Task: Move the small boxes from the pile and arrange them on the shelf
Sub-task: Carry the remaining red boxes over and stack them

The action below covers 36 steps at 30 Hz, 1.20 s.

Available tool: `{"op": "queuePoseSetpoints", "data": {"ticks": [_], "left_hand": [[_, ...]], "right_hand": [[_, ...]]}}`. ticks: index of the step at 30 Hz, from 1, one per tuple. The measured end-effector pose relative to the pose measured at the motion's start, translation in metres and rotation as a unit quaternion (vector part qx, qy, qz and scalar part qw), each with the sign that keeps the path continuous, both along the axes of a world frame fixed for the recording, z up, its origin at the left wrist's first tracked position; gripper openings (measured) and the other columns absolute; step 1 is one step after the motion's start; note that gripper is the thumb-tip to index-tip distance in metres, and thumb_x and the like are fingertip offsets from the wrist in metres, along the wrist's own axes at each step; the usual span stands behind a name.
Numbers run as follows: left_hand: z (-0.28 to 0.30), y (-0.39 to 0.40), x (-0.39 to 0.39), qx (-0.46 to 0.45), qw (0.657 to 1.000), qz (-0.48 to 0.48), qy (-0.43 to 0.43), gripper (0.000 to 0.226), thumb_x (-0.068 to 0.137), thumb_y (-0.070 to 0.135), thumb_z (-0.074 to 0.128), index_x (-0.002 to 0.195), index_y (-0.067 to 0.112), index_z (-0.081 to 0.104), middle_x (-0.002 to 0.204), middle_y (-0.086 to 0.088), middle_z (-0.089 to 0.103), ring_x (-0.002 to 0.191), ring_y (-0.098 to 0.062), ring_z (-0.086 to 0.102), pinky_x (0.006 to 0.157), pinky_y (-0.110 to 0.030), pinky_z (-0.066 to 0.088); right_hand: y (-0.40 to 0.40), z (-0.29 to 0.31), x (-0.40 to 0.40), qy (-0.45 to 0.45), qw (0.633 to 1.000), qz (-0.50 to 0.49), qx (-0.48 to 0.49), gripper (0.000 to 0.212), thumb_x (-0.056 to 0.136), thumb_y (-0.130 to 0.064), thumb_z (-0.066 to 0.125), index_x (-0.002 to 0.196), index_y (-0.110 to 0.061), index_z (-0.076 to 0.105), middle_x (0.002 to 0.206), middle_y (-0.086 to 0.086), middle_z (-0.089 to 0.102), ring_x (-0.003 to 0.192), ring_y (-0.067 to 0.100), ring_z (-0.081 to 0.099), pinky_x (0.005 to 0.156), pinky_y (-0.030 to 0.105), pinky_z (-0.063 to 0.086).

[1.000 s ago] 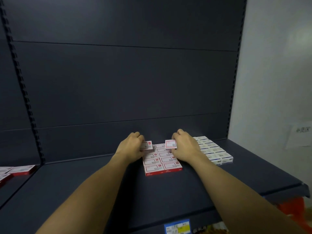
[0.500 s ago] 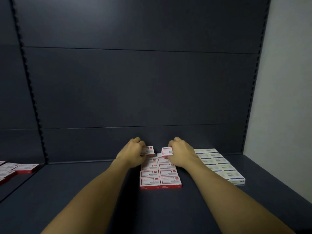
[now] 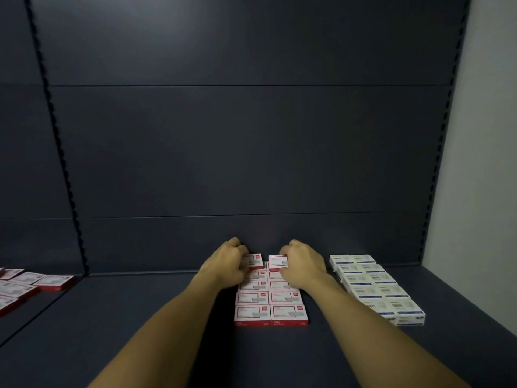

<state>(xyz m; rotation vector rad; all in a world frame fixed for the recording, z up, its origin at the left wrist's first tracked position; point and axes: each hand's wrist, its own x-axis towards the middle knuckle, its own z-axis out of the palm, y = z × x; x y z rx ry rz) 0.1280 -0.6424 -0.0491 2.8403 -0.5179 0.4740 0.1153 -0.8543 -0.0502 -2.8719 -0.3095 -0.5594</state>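
Reaching: a person stretches both bare arms forward over a dark shelf, seen from a camera on the head looking forward and down.
Left hand: the left hand is at the far end of the left column of boxes, fingers curled round a small red-and-white box; the box sticks out to the right of the knuckles, and the fingertips themselves are hidden.
Right hand: the right hand mirrors it at the far end of the right column, fingers curled round a second red-and-white box that sticks out to the left of the hand.
Held boxes: the two lie side by side with a narrow gap between them, close to the back panel, above the far end of the block; whether they touch the boxes beneath cannot be told.
Red block: red-and-white boxes lie flat in two neat columns running from the hands toward the viewer, edges touching.
White block: to the right, well apart from the hands, blue-and-white boxes stand in two columns running front to back.
Left bay: beyond a slotted upright, more red-and-white boxes lie loosely on the neighbouring shelf.
Right edge: a pale wall borders the shelving.
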Motion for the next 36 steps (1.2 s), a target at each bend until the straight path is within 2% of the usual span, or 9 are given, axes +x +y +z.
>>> {"op": "queuePoseSetpoints", "data": {"ticks": [8,16,23,29,36], "left_hand": [[-0.002,-0.004,0.006,-0.072,0.997,-0.002,0.022,0.056,0.086,0.029,0.075,0.133,0.018,0.047,0.127,0.004,0.046,0.112,-0.016,0.053,0.099,-0.035,0.050],[-0.002,-0.006,0.006,-0.073,0.997,0.015,0.010,0.050,0.081,0.027,0.076,0.121,0.019,0.048,0.121,0.003,0.049,0.102,-0.016,0.053,0.088,-0.032,0.052],[-0.003,-0.007,0.007,-0.083,0.996,0.019,0.016,0.048,0.080,0.026,0.075,0.119,0.019,0.048,0.119,0.004,0.048,0.102,-0.016,0.052,0.089,-0.032,0.051],[-0.003,-0.008,0.005,-0.098,0.995,0.022,0.025,0.049,0.080,0.023,0.076,0.120,0.020,0.048,0.118,0.005,0.046,0.101,-0.014,0.051,0.088,-0.031,0.051],[-0.001,-0.008,0.004,-0.092,0.995,0.023,0.028,0.049,0.082,0.025,0.075,0.122,0.020,0.048,0.120,0.004,0.047,0.103,-0.015,0.052,0.090,-0.032,0.051]], "right_hand": [[0.002,-0.009,0.010,0.032,0.996,-0.004,0.086,0.049,0.087,-0.021,0.072,0.133,-0.018,0.057,0.126,0.000,0.050,0.105,0.020,0.059,0.084,0.033,0.055],[0.005,-0.008,0.010,0.035,0.992,-0.010,0.117,0.047,0.082,-0.018,0.074,0.126,-0.014,0.057,0.123,0.001,0.053,0.105,0.019,0.059,0.086,0.032,0.055],[0.007,-0.007,0.007,0.025,0.991,-0.019,0.130,0.039,0.084,-0.023,0.076,0.117,-0.013,0.058,0.118,0.003,0.054,0.102,0.020,0.059,0.083,0.030,0.053],[0.011,-0.007,0.005,0.027,0.989,-0.024,0.145,0.039,0.085,-0.022,0.077,0.117,-0.012,0.057,0.118,0.003,0.053,0.103,0.019,0.059,0.080,0.026,0.049],[0.013,0.000,0.000,0.038,0.989,-0.040,0.136,0.048,0.085,-0.023,0.077,0.126,-0.011,0.054,0.125,0.005,0.052,0.109,0.021,0.059,0.085,0.029,0.052]]}}
